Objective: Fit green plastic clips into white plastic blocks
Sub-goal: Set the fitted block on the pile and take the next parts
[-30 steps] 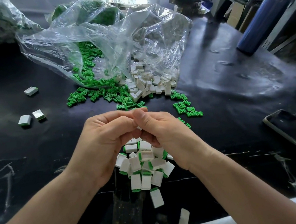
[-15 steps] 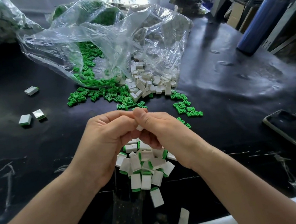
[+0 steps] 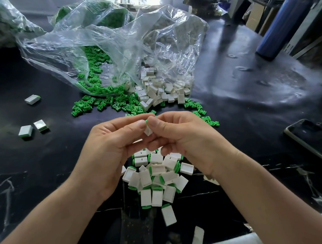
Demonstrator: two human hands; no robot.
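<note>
Landmark: finished pile (image 3: 158,177) of white blocks with green ends showing, heaped on the black table (image 3: 242,93) near its front edge.
Left hand (image 3: 111,147): held above the finished pile's left side, fingers curled, thumb tip pinching the white block (image 3: 148,131).
Right hand (image 3: 181,137): held above the finished pile's right side, fingers curled, thumb tip pinching the same white block from the other side.
White block: raised off the table directly above the finished pile's far edge, between the two thumb tips.
Green clip (image 3: 146,121): only a thin green sliver shows at the top of the held block; how far it is seated cannot be told.
Loose green clips (image 3: 104,104): spread on the table beyond the finished pile and to its left.
Loose white blocks (image 3: 161,94): heaped beyond the finished pile, touching the green spill.
Clear plastic bag (image 3: 118,43): crumpled and open behind both spills, farther from the finished pile, with more parts inside.
Stray assembled blocks (image 3: 25,131): three lie well to the left of the finished pile, apart from it.
Blue bottle (image 3: 277,24): upright, far to the right and beyond the finished pile.
</note>
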